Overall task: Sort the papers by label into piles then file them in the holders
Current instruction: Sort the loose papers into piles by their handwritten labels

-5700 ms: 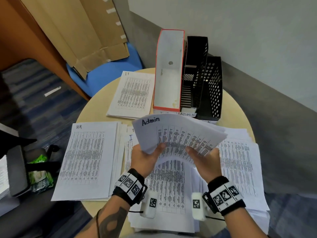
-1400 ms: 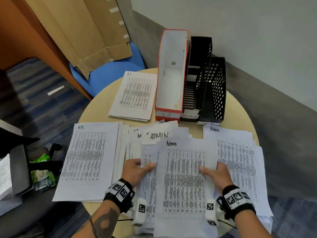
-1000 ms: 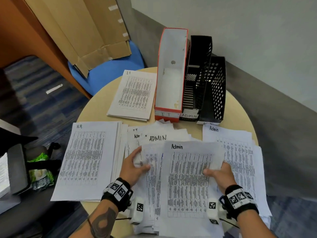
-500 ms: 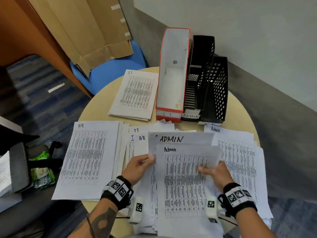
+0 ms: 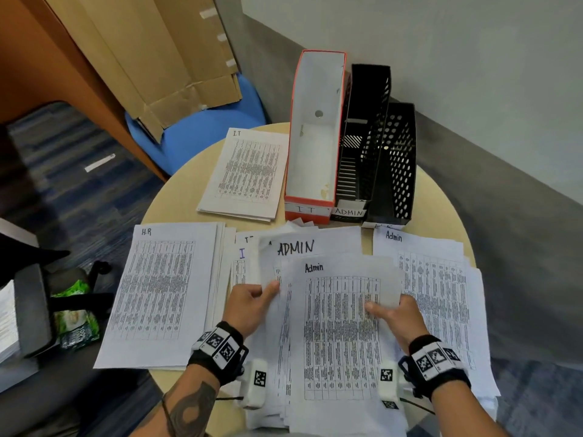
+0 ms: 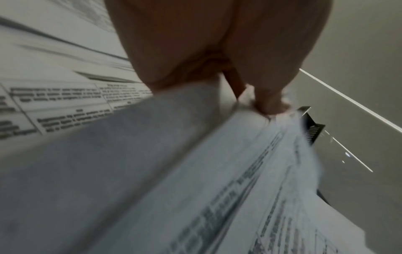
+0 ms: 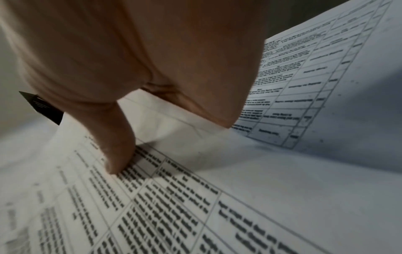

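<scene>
Papers point(image 5: 340, 335) lay in labelled piles on the round table point(image 5: 176, 200); three holders point(image 5: 315, 127) stood empty. Left hand point(image 5: 249, 305) and right hand point(image 5: 399, 316) each pinched the printed, Admin-headed top sheets.

3 file holders point(image 5: 350, 143), 4 paper piles point(image 5: 157, 288), 2 hands point(image 5: 249, 305), 1 round table point(image 5: 186, 200)

White papers point(image 5: 342, 326) with black tables and black labels. One red holder point(image 5: 310, 209), white inside. Two black holders point(image 5: 394, 159), one with round holes. Pale yellow table point(image 5: 186, 197). Blue chair point(image 5: 202, 130). Brown cardboard point(image 5: 151, 58). Black-and-white checked wristbands point(image 5: 220, 345). Grey-and-white wall point(image 5: 473, 89).
</scene>
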`<state>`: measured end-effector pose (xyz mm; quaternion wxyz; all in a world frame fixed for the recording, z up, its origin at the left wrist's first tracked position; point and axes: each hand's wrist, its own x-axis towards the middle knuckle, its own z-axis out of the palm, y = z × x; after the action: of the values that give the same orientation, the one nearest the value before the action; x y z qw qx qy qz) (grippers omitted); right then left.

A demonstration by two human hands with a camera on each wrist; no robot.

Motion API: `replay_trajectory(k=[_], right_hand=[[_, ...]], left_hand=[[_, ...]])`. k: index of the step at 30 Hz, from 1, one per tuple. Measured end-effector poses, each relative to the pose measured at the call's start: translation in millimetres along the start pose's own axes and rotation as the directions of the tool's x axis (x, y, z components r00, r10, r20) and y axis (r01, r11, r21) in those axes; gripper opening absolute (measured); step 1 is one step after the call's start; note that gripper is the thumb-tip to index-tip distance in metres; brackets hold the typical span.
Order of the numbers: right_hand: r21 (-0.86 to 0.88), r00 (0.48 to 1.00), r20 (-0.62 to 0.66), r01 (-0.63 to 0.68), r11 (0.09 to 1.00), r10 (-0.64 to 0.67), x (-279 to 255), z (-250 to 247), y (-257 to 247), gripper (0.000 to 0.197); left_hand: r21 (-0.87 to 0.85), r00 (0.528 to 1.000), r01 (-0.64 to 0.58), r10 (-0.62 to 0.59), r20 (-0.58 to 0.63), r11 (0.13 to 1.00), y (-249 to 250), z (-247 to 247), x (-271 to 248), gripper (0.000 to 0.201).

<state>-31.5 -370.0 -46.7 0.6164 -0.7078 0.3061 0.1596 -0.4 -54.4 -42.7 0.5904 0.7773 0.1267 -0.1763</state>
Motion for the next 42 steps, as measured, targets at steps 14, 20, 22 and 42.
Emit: replay_trajectory(k=[14, 20, 22, 42], right_hand=[[0.071, 1.000, -0.017, -0.024, 0.997, 0.026, -1, -4, -7, 0.023], [0.021, 1.000, -0.028, 0.007, 1.000, -0.006, 2, -7, -11, 0.035], [0.044, 1.000, -0.024, -0.017, 0.999, 0.018, 4, -11, -8, 0.044], [0.068, 0.996, -0.090, -0.014, 0.998, 0.020, 18, 15, -11, 0.033]], left_hand=[[-0.010, 0.999, 0.033, -0.033, 0.006, 0.999, 6, -10, -7, 0.040], [-0.013, 0.995, 0.073, -0.074, -0.065, 0.997, -3, -10, 3, 0.059], [-0.047, 0.993, 0.079, -0.083, -0.079, 0.996, -10, -13, 7, 0.060], [0.070, 0.999, -0.032, 0.029, 0.033, 0.997, 37, 33, -20, 0.124]])
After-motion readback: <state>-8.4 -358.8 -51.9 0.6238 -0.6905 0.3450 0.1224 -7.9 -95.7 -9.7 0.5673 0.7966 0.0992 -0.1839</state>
